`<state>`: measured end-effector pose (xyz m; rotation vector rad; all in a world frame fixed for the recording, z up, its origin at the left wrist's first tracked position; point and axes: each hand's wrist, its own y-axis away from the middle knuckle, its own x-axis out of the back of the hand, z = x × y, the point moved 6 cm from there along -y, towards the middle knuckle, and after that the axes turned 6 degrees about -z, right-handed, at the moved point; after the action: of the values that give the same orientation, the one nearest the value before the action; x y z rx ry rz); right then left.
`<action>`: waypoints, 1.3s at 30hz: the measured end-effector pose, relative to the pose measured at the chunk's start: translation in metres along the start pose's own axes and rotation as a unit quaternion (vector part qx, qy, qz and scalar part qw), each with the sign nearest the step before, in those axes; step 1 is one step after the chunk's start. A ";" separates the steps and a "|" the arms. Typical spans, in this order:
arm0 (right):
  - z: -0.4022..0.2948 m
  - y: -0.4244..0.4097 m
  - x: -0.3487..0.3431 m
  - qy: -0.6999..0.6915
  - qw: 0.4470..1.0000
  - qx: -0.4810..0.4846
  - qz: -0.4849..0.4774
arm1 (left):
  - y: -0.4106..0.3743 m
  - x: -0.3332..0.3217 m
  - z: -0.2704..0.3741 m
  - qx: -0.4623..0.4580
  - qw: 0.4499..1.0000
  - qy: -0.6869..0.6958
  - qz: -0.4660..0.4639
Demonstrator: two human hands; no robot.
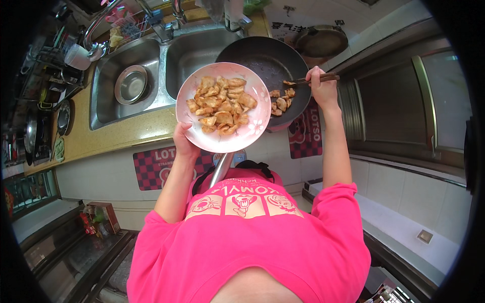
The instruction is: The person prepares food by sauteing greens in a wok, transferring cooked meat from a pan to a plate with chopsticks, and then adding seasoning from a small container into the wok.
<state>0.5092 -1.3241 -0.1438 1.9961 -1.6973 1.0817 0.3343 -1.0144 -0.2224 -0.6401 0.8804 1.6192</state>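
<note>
My left hand (185, 141) grips the lower left rim of a pink floral plate (256, 127), which carries a heap of browned meat slices (221, 104). Below and beyond the plate, to the right, a dark frying pan (257, 51) shows, with its metal handle (222, 168) pointing toward my body. Several small browned pieces (281, 103) lie in the right side of the pan. My right hand (322, 86) holds wooden chopsticks (327, 77) over the pan's right rim, and a small piece (289, 82) is at their tips. The plate hides part of the pan.
A double steel sink (102, 94) lies at the left behind the plate, with a metal bowl (131, 84) in its left basin. Taps (163, 32) stand behind it. A dish rack (57, 75) is at the far left, a window (398, 102) at the right. Another pan (322, 41) hangs on the wall.
</note>
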 end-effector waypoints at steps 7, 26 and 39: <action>-0.045 0.008 0.022 -0.255 0.963 -0.030 0.080 | -0.001 0.000 0.001 -0.006 1.000 -0.030 0.003; -0.169 0.040 0.043 -0.233 0.929 0.248 -0.144 | -0.007 -0.011 -0.001 -0.021 1.000 0.001 0.020; -0.046 0.028 -0.004 -0.032 0.992 0.055 -0.109 | -0.007 0.005 -0.006 -0.015 1.000 0.011 0.017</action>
<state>0.4667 -1.2985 -0.1224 2.2451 -1.4348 1.0643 0.3401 -1.0158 -0.2312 -0.6676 0.8884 1.6613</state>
